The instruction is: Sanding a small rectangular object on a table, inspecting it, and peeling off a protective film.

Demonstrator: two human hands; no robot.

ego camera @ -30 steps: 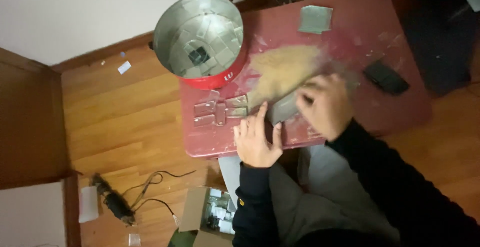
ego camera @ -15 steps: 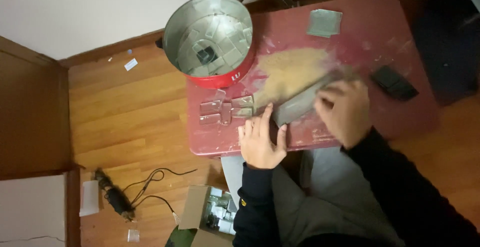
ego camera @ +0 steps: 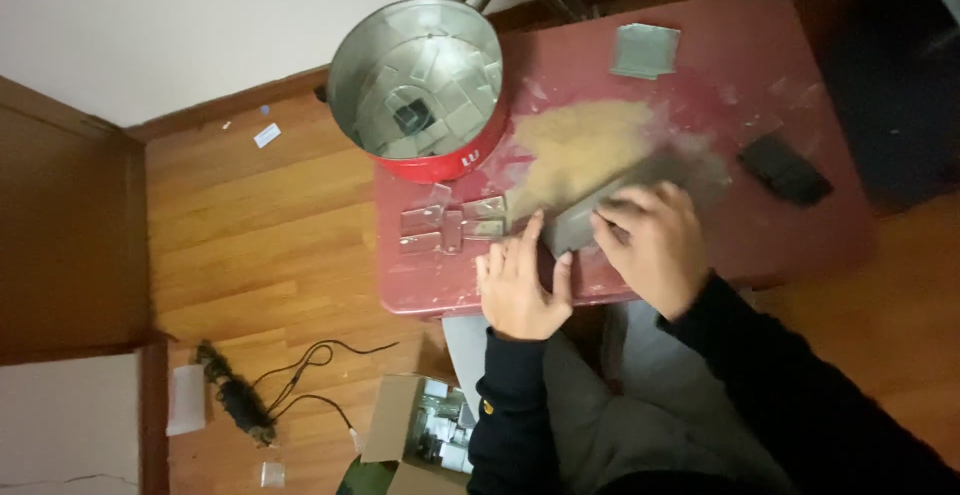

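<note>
- Wooden floor: plank boards, running under everything else; a black device with a looping cable is lying on it at lower left.
- Red table: low and scuffed with pale smears; a tan patch of dust or worn surface is showing near its middle.
- Round red tin: sitting on the table's far left corner, open at the top, with flat silvery pieces lying inside.
- Cardboard box: standing open on the floor beside the person's knee, holding small shiny items too blurred to identify.
- Right hand: pressing down with curled fingers on the grey metal plate, clamped over its right part; the plate's far end is blurred.
- Left hand: lying flat and open at the table's near edge, fingers spread, with the fingertips touching the plate's left end.
- Grey metal plate: lying flat on the table between the 2 hands, just below the tan patch.
- Square metal piece: lying alone near the table's far edge, well apart from the hands.
- Black flat object: lying on the table to the right of the right hand.
- Small clear pieces: about 4, clustered flat just left of the left hand's fingertips.
</note>
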